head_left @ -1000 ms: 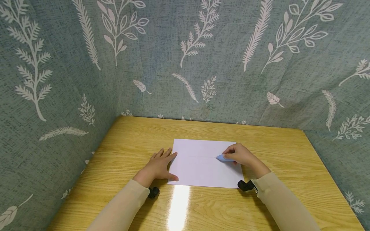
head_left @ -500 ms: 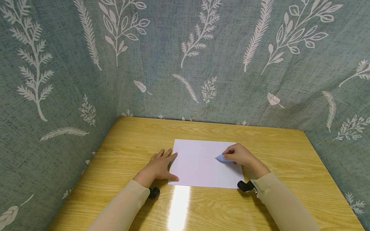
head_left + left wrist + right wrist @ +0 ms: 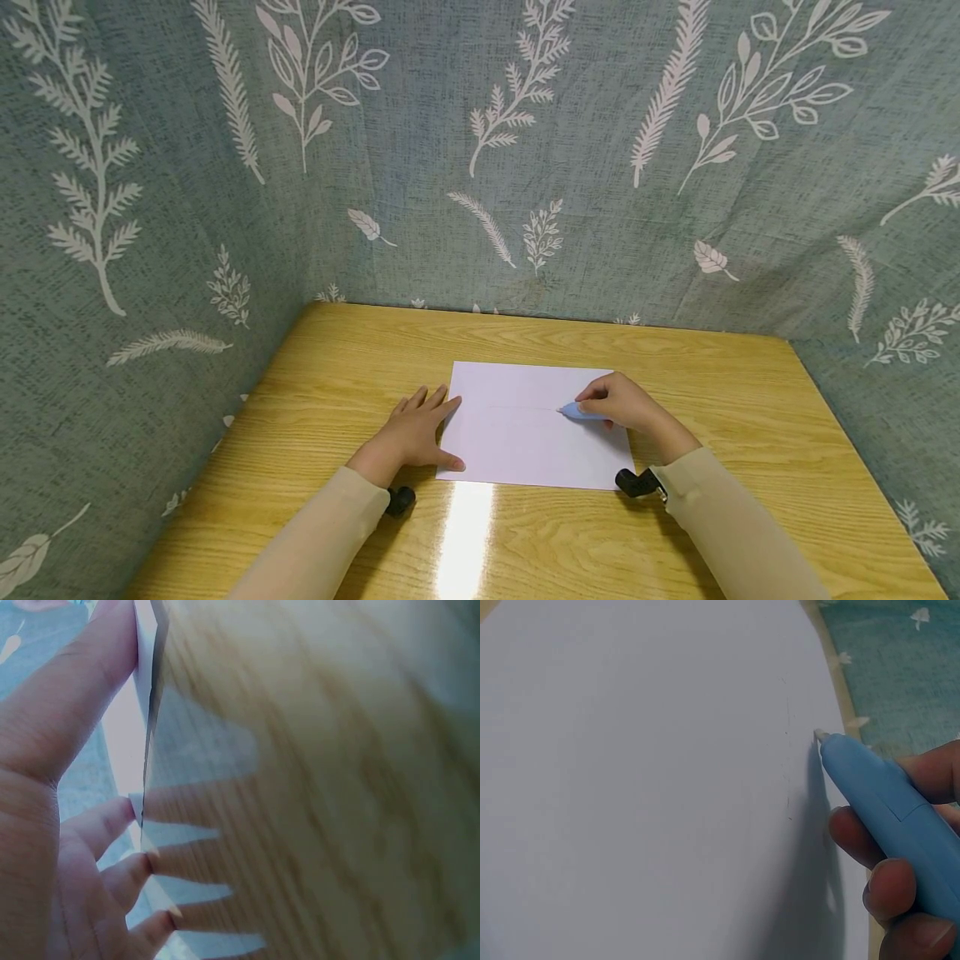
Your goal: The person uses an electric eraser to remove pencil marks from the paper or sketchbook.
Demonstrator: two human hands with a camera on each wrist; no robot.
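A white sheet of paper (image 3: pixel 525 450) lies on the wooden table. My right hand (image 3: pixel 621 400) pinches a thick blue pen-shaped tool (image 3: pixel 581 411); its narrow pale tip points left, right at the end of a faint thin line (image 3: pixel 521 407) in the head view. Up close in the right wrist view, the tool (image 3: pixel 889 802) has a seam round its body, and the line shows as broken dark marks (image 3: pixel 787 712). My left hand (image 3: pixel 412 429) rests spread at the sheet's left edge, thumb and index finger on the paper, other fingers over the wood.
Wood-grain table (image 3: pixel 360 342) surrounds the sheet, with a bright reflection in front of it. Grey-green curtains (image 3: pixel 420 167) with white leaf prints enclose the back and sides. Small black devices (image 3: pixel 637 482) sit at both wrists.
Both hands, the blue tool and the paper stay practically where they were over the last second. The whole head view shifts only very slightly.
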